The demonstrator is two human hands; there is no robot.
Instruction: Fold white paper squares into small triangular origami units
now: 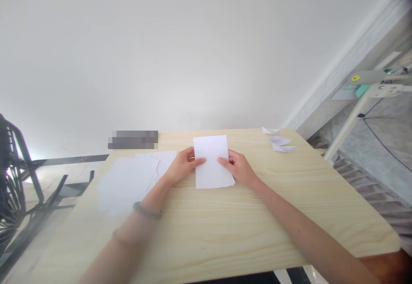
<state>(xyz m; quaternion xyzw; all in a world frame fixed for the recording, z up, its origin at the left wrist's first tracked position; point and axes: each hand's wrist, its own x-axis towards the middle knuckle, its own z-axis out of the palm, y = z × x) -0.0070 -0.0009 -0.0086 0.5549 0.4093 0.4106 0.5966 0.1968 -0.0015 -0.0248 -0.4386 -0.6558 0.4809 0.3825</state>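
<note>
A white sheet of paper [210, 174] is held up between both hands over the middle of the table. Its lower right corner shows a second layer peeking out, so it looks folded or doubled. My left hand [183, 163] pinches the left edge, thumb on the front and fingers behind. On the opposite edge, my right hand [241, 169] grips in the same way. A dark beaded bracelet [147, 210] circles my left wrist. The fingers behind the paper are partly hidden.
Loose white sheets [128, 181] lie spread on the table's left side. Several small folded paper pieces [280, 142] rest at the back right of the wooden table [206, 232]. A blurred-out dark object [133, 140] sits at the back left. Behind stands a white wall [193, 52].
</note>
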